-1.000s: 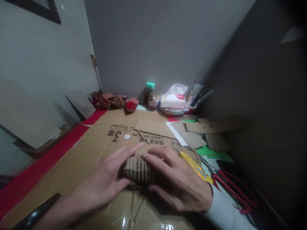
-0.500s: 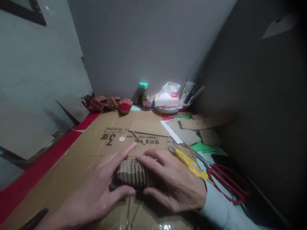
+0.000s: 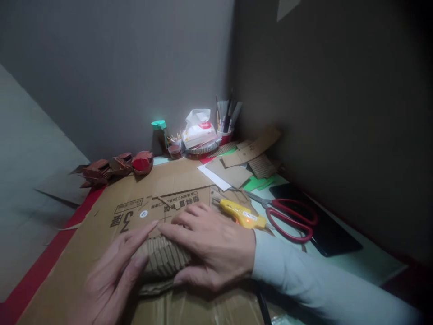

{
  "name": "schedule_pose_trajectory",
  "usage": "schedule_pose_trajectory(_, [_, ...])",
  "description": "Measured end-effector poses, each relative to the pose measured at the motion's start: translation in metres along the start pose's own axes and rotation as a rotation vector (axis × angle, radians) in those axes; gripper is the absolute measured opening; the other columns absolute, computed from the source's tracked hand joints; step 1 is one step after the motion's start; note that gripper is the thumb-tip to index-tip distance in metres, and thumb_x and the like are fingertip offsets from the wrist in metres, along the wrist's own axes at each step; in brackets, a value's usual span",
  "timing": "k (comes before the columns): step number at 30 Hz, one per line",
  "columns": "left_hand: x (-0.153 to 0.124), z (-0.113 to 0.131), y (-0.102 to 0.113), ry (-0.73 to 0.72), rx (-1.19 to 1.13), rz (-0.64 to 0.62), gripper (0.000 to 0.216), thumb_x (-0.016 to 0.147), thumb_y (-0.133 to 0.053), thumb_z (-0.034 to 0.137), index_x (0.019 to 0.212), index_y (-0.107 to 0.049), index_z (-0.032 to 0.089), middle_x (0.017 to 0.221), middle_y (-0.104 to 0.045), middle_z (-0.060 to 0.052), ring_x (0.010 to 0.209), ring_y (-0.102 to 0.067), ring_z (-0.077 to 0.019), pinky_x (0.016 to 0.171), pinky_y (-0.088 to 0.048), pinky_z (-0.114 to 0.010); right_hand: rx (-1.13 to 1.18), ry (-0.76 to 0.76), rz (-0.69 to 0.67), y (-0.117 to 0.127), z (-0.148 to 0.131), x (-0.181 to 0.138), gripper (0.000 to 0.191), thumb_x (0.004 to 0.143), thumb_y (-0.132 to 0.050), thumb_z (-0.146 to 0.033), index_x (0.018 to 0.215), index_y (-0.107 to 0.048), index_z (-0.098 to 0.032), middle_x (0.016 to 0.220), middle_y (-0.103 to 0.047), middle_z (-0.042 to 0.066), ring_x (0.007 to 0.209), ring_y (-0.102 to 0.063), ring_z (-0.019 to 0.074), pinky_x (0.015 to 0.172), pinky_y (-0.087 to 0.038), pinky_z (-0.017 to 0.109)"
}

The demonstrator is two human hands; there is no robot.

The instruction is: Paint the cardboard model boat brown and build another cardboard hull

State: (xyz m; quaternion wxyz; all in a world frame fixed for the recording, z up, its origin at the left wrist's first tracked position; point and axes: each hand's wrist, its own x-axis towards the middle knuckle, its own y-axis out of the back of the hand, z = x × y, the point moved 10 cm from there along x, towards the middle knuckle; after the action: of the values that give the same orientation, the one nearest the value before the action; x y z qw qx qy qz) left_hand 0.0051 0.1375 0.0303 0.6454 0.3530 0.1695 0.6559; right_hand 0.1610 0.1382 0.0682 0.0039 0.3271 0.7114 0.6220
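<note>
A small curved piece of corrugated cardboard [image 3: 164, 261] lies on a big flattened cardboard box [image 3: 135, 203]. My left hand [image 3: 113, 271] presses on its left side, fingers stretched flat over it. My right hand [image 3: 211, 246] covers its right side, fingers curved over the ridged surface and thumb tucked against its near edge. Both hands hold the piece down between them. A yellow glue gun [image 3: 241, 215] lies just right of my right hand.
Red-handled scissors [image 3: 287, 216] lie beyond the glue gun, beside a dark flat tablet [image 3: 324, 230]. Cardboard scraps [image 3: 237, 169], a tissue pack [image 3: 198, 133], a green-capped bottle [image 3: 158, 135] and a pen cup [image 3: 226, 122] stand at the back. Red-brown cardboard models [image 3: 115, 166] sit back left.
The view has swung to the right, so everything sits further left in the picture. My hands stay on the corrugated piece, the left fingers lying closer over it.
</note>
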Motion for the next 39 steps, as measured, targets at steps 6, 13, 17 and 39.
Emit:
schedule_pose_trajectory(6, [0.006, -0.004, -0.001, -0.015, 0.084, -0.107, 0.038, 0.1, -0.043, 0.054, 0.137, -0.052, 0.054, 0.147, -0.057, 0.012, 0.142, -0.047, -0.0253, 0.117, -0.042, -0.047, 0.041, -0.07, -0.047, -0.003, 0.009, -0.003, 0.08, 0.089, -0.066, -0.057, 0.151, -0.037, -0.016, 0.127, -0.063, 0.017, 0.111, -0.058, 0.0318, 0.094, -0.046, 0.05])
schedule_pose_trajectory(13, [0.0, 0.018, 0.005, -0.205, 0.239, -0.005, 0.049, 0.101, -0.045, 0.044, 0.147, -0.034, 0.057, 0.16, -0.042, 0.013, 0.146, -0.041, -0.0236, 0.117, -0.034, -0.05, 0.033, -0.123, -0.037, 0.003, 0.01, -0.004, 0.085, 0.094, -0.055, -0.066, 0.155, -0.033, -0.01, 0.154, -0.044, 0.025, 0.133, -0.049, 0.0408, 0.104, -0.043, 0.061])
schedule_pose_trajectory(17, [-0.002, 0.023, -0.003, -0.281, 0.321, -0.055, 0.052, 0.103, -0.041, 0.039, 0.151, -0.029, 0.054, 0.162, -0.039, 0.012, 0.148, -0.035, -0.023, 0.117, -0.036, -0.048, 0.104, -0.191, -0.104, 0.003, 0.014, -0.008, 0.061, 0.107, -0.039, -0.047, 0.154, -0.035, -0.01, 0.16, -0.036, 0.024, 0.146, -0.037, 0.0391, 0.112, -0.038, 0.061])
schedule_pose_trajectory(39, [-0.005, 0.031, -0.013, -0.5, 0.56, -0.06, 0.06, 0.103, -0.04, 0.031, 0.158, -0.018, 0.034, 0.161, -0.04, -0.003, 0.144, -0.043, -0.0222, 0.118, -0.033, -0.049, 0.063, -0.149, 0.018, 0.037, 0.008, -0.014, 0.057, 0.107, -0.039, -0.037, 0.157, -0.032, -0.009, 0.166, -0.03, 0.013, 0.153, -0.025, 0.0254, 0.123, -0.026, 0.052])
